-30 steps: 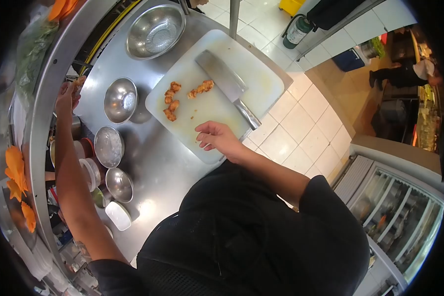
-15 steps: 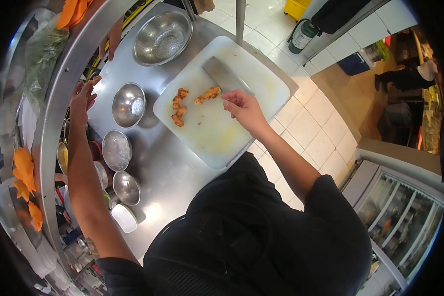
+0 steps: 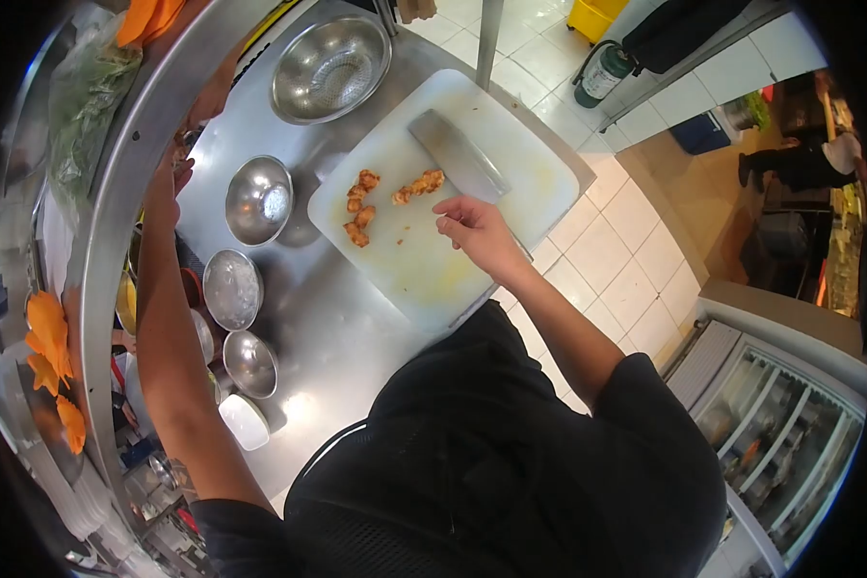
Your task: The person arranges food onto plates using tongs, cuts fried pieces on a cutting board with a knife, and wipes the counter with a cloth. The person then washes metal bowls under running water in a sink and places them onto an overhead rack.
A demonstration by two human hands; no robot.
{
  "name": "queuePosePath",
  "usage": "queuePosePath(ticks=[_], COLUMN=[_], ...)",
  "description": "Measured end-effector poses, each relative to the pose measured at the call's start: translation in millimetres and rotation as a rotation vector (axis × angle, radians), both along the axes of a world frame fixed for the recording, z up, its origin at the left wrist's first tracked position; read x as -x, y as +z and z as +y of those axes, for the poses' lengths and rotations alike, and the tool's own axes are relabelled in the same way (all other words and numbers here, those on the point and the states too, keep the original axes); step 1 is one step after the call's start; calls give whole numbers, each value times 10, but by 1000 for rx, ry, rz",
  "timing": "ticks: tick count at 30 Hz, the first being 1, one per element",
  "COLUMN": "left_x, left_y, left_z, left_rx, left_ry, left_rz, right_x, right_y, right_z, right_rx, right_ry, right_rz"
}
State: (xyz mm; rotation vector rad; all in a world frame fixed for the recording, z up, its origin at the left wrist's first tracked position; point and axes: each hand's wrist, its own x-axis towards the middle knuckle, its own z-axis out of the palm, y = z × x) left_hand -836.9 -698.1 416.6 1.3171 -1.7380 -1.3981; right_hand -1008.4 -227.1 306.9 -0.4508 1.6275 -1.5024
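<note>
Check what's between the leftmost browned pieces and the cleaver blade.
Head view: another browned piece lies between the leftmost browned pieces and the cleaver blade.

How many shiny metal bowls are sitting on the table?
4: a big bowl at the picture's top, a middle-sized bowl below it, then a white-smeared bowl, then a small bowl just above the white dish. The left arm may hide more.

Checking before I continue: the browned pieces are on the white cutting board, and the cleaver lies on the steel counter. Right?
Not quite: in the head view the cleaver lies on the white cutting board, not the steel counter. The browned pieces are on it, as you say.
</note>
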Motion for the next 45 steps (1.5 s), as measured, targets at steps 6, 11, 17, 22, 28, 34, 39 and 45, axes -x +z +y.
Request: queuePosePath(ticks=[6, 11, 17, 22, 28, 34, 39, 45], left_x=[360, 834, 747, 422, 465, 611, 630, 322], left_y=[-470, -740, -1031, -941, -1170, -1203, -1356, -1232], left_z=[1004, 2705, 3138, 3363, 3180, 2954, 3135, 3678], left_rx=[721, 756, 835, 923, 752, 254, 683, 583], left_ry=[-135, -818, -955, -992, -784, -528, -744, -597], left_rz=[-216, -408, -580, -521, -273, -282, -363, -187], right_x=[230, 195, 227, 216, 155, 282, 278, 275], right_y=[-2, 72, -140, 81, 389, 18, 3, -35], right_z=[243, 423, 547, 714, 773, 753, 672, 676], right_rx=[-138, -600, -481, -333, -259, -425, -384, -345], right_ry=[-123, 94, -7, -30, 11, 188, 193, 138], right_rz=[556, 968, 896, 462, 348, 613, 618, 525])
